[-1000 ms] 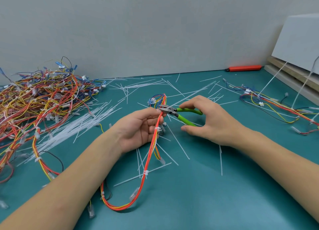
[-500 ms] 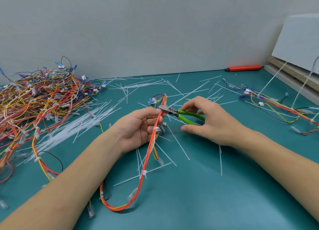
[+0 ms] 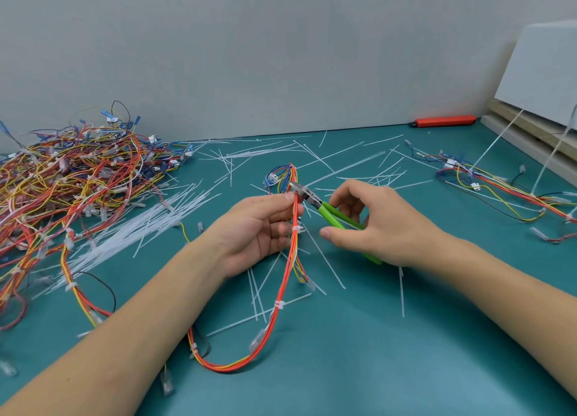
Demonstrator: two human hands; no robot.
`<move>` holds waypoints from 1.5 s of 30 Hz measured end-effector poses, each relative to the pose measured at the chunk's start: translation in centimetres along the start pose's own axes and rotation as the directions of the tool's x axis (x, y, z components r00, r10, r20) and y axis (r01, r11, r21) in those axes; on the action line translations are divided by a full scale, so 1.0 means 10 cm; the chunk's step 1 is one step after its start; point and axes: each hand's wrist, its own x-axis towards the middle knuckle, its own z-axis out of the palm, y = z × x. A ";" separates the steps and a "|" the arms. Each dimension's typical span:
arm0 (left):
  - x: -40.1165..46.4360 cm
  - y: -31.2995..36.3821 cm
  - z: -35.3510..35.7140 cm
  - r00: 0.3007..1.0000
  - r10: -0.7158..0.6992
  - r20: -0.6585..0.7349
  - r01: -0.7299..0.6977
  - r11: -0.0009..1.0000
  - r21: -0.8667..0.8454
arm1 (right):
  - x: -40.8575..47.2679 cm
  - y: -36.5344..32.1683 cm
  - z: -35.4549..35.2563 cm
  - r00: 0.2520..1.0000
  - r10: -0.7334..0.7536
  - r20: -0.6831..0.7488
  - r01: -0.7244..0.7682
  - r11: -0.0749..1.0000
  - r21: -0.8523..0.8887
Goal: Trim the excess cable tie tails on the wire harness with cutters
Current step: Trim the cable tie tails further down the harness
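Note:
A red, orange and yellow wire harness (image 3: 285, 278) loops from the teal table up through my left hand (image 3: 259, 228), which pinches it between thumb and fingers near its top. White cable ties (image 3: 278, 305) ring the bundle at intervals. My right hand (image 3: 371, 225) grips green-handled cutters (image 3: 331, 214). The metal jaws (image 3: 299, 191) sit against the harness just above my left thumb. Whether a tie tail lies between the jaws is too small to tell.
A big pile of tangled harnesses (image 3: 71, 178) fills the left side. Cut white tie tails (image 3: 131, 228) litter the table's middle. Another harness (image 3: 499, 187) lies at the right. An orange tool (image 3: 443, 121) rests by the back wall, and a white board (image 3: 543, 72) leans at the right.
The cutter jaws have shifted a little left and up along the harness, closer to my left thumb. The handles have swung lower in my right hand. My left hand has stayed put.

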 end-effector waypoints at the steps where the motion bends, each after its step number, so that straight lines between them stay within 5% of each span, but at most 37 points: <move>1: 0.00 0.00 0.00 1.000 0.001 0.002 -0.001 1.000 0.001 | 0.00 0.00 0.01 1.000 -0.002 0.002 0.002 1.000 0.001; 16: -0.02 0.04 -0.01 0.996 -0.081 0.025 0.081 0.996 -0.030 | 0.01 0.02 -0.03 0.998 -0.038 -0.050 0.031 0.989 -0.145; 45: -0.03 0.06 0.01 0.993 -0.117 0.011 0.117 0.993 -0.021 | 0.03 0.02 -0.03 1.000 0.001 -0.003 -0.002 0.998 -0.070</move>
